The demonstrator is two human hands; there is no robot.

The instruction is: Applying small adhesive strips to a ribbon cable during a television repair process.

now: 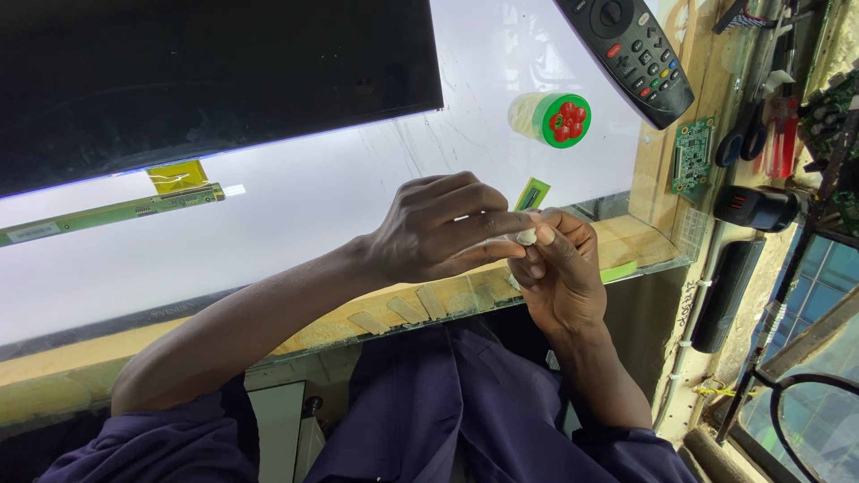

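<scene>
A small white lump (526, 236) sits right in the middle of things, pinched between the fingertips of both hands. It may be cotton or soft paper; it is too small to tell. It is held up in the air, just above the near edge of the glowing white panel (295, 215).

The step in hand looks like shaping or pulling at this little lump. I think the next move calls for a gentle, steady pinch, so the lump does not drop or tear.

The left hand (443, 228) comes in from the left. Its grip is almost shut, with the thumb and first fingers pressed on the lump. The right hand (559, 268) comes up from below. Its fingers are curled in, and its grip is closed on the same lump from the other side.

Just behind the hands lies a small green chip (532, 193) on the panel. Farther back stands a little jar with a green lid (552, 118) and red spots on top. Past that is a black remote (631, 49). Off to the right, on the wooden tabletop (658, 170), rests a small green board (693, 154), and beyond it a black torch (756, 207). Far to the left, a dark screen sheet (206, 76) is lifted off the panel, with a long green strip (116, 213) along its edge.
</scene>
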